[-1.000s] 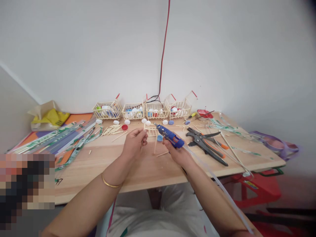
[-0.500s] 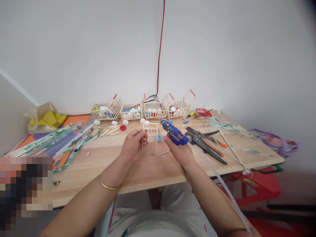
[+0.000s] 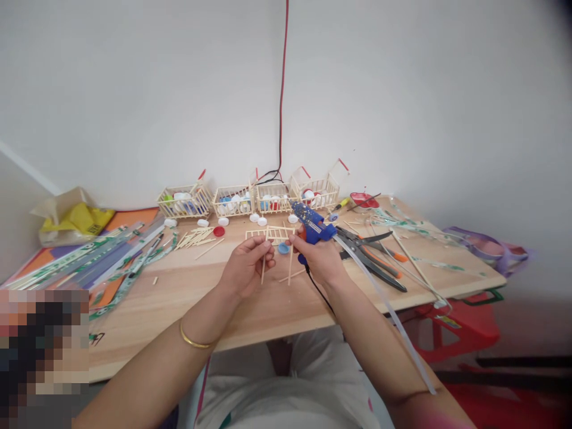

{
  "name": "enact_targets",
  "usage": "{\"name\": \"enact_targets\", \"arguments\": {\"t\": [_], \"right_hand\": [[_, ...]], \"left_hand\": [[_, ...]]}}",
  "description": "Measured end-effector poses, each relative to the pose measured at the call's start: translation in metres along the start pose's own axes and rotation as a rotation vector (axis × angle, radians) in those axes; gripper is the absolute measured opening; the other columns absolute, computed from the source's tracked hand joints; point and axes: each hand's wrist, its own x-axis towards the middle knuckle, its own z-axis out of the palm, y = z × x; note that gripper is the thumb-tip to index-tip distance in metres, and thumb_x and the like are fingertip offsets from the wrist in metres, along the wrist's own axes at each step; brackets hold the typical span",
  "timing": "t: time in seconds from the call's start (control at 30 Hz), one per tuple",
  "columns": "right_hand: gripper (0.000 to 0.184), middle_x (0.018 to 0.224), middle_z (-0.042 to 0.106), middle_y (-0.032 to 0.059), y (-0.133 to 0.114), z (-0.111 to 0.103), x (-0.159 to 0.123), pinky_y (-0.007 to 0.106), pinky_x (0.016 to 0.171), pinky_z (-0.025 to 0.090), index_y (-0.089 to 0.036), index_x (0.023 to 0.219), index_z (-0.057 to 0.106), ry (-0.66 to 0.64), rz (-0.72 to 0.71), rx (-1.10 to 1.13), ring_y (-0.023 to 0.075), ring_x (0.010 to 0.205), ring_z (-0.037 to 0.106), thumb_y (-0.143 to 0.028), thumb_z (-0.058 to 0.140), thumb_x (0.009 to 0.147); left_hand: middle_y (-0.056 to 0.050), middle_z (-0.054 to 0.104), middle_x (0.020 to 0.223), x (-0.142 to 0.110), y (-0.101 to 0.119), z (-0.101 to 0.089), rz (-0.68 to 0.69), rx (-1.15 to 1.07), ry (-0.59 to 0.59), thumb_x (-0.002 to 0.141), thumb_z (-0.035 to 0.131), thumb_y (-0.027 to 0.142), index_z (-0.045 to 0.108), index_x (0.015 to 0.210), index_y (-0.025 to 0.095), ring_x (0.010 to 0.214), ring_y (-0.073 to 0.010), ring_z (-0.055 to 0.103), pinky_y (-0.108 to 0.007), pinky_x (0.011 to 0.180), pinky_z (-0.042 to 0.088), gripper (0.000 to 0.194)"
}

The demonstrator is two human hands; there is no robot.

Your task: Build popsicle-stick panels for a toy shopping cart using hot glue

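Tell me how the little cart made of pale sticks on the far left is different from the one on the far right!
The far-left pale stick cart shows white round wheels, but the far-right pale stick cart shows a blue one.
The left cart has yellow-green, white and blue bits inside; the right cart's are red and white.
Both have slatted sides and a red-tipped handle.

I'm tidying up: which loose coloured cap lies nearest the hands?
The blue cap, between the left hand and right hand; the red cap lies beside the stick pile.
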Motion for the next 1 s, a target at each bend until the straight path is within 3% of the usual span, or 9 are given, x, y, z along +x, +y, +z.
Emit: {"name": "enact_targets", "arguments": {"t": [0.57, 0.67, 0.77, 0.87, 1.0], "right_hand": [[0.035, 0.066, 0.057, -0.0042, 0.002, -0.001, 0.003, 0.023, 0.056, 0.043, -0.02, 0.082, 0.052, -0.12, 0.1, 0.275, 0.012, 0.062, 0.061, -0.036, 0.076, 0.061], [0.036, 0.072, 0.059, -0.002, 0.0, -0.005, 0.003, 0.026, 0.061, 0.045, -0.02, 0.082, 0.055, -0.063, 0.038, 0.114, 0.0131, 0.065, 0.058, -0.043, 0.074, 0.061], [0.035, 0.076, 0.062, 0.0003, -0.008, -0.017, -0.004, 0.03, 0.066, 0.046, -0.021, 0.084, 0.061, 0.049, -0.046, -0.207, 0.0162, 0.071, 0.058, -0.051, 0.067, 0.067], [0.032, 0.073, 0.062, 0.001, -0.019, -0.028, -0.02, 0.031, 0.066, 0.045, -0.022, 0.081, 0.063, 0.007, -0.064, -0.421, 0.0187, 0.071, 0.059, -0.054, 0.061, 0.072], [0.026, 0.065, 0.061, 0.0012, -0.029, -0.031, -0.041, 0.03, 0.057, 0.044, -0.023, 0.074, 0.06, -0.118, -0.1, -0.434, 0.0193, 0.062, 0.058, -0.049, 0.064, 0.071]], "left_hand": [[-0.002, 0.06, 0.069, -0.002, 0.002, 0.0, -0.088, -0.058, -0.049, 0.065, 0.074, 0.018, 0.063, 0.075, 0.011, 0.058, -0.0068, 0.052, -0.023, 0.06, 0.05, 0.017], [-0.001, 0.06, 0.067, -0.002, 0.002, 0.001, -0.063, -0.051, -0.041, 0.065, 0.075, 0.018, 0.063, 0.075, 0.011, 0.057, -0.0068, 0.052, -0.023, 0.059, 0.05, 0.017], [0.0, 0.059, 0.066, -0.001, 0.003, 0.0, -0.024, -0.04, 0.012, 0.063, 0.076, 0.019, 0.062, 0.072, 0.011, 0.058, -0.0063, 0.051, -0.023, 0.06, 0.05, 0.018], [0.001, 0.058, 0.067, -0.001, 0.002, -0.001, 0.017, -0.015, 0.051, 0.062, 0.078, 0.022, 0.063, 0.07, 0.011, 0.059, -0.006, 0.051, -0.023, 0.063, 0.051, 0.019], [0.001, 0.057, 0.068, -0.002, 0.002, -0.001, 0.037, 0.043, 0.069, 0.063, 0.078, 0.027, 0.065, 0.073, 0.012, 0.06, -0.0071, 0.05, -0.024, 0.06, 0.05, 0.022]]}}
